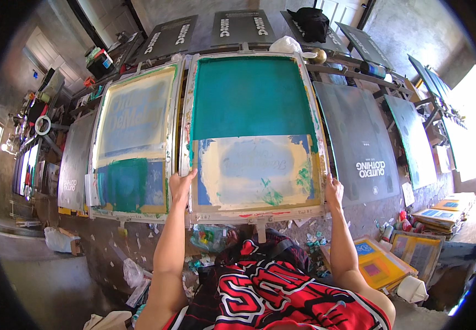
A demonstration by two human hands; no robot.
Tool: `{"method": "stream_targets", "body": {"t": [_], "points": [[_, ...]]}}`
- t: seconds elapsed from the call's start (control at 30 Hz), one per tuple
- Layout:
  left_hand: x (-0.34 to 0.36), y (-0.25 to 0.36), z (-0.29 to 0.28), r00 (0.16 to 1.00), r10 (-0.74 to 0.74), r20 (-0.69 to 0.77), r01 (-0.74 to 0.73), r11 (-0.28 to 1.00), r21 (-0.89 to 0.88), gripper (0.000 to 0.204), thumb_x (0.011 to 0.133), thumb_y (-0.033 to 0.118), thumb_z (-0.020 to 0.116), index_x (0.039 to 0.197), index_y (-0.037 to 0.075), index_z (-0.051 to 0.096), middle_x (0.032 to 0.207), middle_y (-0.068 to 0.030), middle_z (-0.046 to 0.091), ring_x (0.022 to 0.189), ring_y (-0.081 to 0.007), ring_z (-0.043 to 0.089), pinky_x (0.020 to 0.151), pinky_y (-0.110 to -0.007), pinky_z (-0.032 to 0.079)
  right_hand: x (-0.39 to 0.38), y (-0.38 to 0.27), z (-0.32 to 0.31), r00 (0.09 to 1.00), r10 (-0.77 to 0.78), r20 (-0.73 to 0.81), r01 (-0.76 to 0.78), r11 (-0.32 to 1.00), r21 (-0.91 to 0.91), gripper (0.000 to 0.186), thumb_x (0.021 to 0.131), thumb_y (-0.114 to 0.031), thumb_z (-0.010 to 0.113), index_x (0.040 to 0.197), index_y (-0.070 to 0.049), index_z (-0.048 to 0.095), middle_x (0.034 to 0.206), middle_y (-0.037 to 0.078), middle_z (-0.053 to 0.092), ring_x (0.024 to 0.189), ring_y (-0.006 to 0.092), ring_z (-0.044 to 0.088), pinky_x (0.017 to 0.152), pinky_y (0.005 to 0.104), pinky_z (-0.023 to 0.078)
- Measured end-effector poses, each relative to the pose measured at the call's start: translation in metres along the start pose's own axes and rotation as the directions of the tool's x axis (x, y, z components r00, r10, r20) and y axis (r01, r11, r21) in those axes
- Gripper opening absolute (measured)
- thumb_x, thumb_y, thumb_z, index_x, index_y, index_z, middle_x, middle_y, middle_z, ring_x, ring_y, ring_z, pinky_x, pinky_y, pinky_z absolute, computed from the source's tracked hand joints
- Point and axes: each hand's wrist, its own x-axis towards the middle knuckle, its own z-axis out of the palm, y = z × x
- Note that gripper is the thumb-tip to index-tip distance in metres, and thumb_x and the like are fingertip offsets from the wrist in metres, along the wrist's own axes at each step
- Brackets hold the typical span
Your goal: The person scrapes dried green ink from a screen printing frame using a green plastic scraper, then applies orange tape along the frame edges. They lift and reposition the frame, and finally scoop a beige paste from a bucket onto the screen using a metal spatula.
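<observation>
A large silver-framed printing screen [252, 96] lies in front of me, teal on its far half, cream and blue with a faint design and green smears on its near half. My left hand [183, 184] grips its left edge, fingers curled on the frame. My right hand [333, 190] holds the right edge at about the same height. A second screen [125, 181] lies just left of it, with a cream upper part and a teal and blue lower part, close to my left hand.
Grey boards [353, 143] flank the screens, others [238, 27] lean behind, a black cloth [306, 25] on one. A cluttered rack [40, 118] stands left. Stacked screens [372, 264] and scattered scraps lie on the floor [84, 269]. A bright opening [471, 132] is at right.
</observation>
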Motion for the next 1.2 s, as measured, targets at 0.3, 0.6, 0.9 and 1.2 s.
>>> {"method": "stream_targets", "body": {"t": [0.3,0.6,0.9,1.2], "points": [[0.010,-0.026,0.011,0.971,0.222,-0.092,-0.192,0.946,0.261,0.059,0.078,0.041,0.089,0.102,-0.008,0.069,0.090,-0.0231,0.074,0.084,-0.0395,0.071,0.079,-0.045,0.053,0.000,-0.004,0.005,0.994,-0.063,-0.085,0.064,0.998,0.016,0.058,0.105,-0.047,0.046,0.089,0.004,0.070,0.085,0.029,0.067,0.088,0.0487,0.064,0.082,0.0537,0.047],[-0.025,-0.028,0.014,0.653,0.753,-0.082,-0.638,0.605,0.475,0.030,0.090,0.006,0.071,0.116,-0.002,0.059,0.121,-0.0193,0.062,0.114,-0.0400,0.057,0.100,-0.049,0.046,-0.005,-0.047,0.000,0.859,-0.485,-0.165,0.462,0.873,-0.157,0.040,0.091,-0.002,0.062,0.130,0.000,0.059,0.134,0.022,0.054,0.124,0.0417,0.053,0.105,0.0492,0.045],[-0.080,-0.032,0.021,0.804,0.588,-0.093,-0.567,0.804,0.178,0.016,0.095,-0.001,0.063,0.110,0.002,0.062,0.083,-0.0165,0.065,0.066,-0.0356,0.065,0.060,-0.043,0.053,-0.044,-0.133,0.059,0.607,-0.795,-0.004,0.793,0.605,0.068,0.033,0.087,-0.001,0.068,0.119,0.002,0.063,0.128,0.023,0.055,0.121,0.0430,0.053,0.103,0.0527,0.045],[-0.138,0.012,0.000,0.780,0.615,0.113,-0.623,0.751,0.216,0.046,0.088,0.046,0.076,0.096,0.004,0.061,0.076,-0.0161,0.064,0.069,-0.0361,0.067,0.062,-0.045,0.052,-0.120,-0.188,0.088,0.426,-0.886,0.185,0.761,0.461,0.456,0.025,0.088,-0.004,0.069,0.112,0.003,0.067,0.117,0.022,0.065,0.108,0.0386,0.064,0.093,0.0474,0.052]]}}
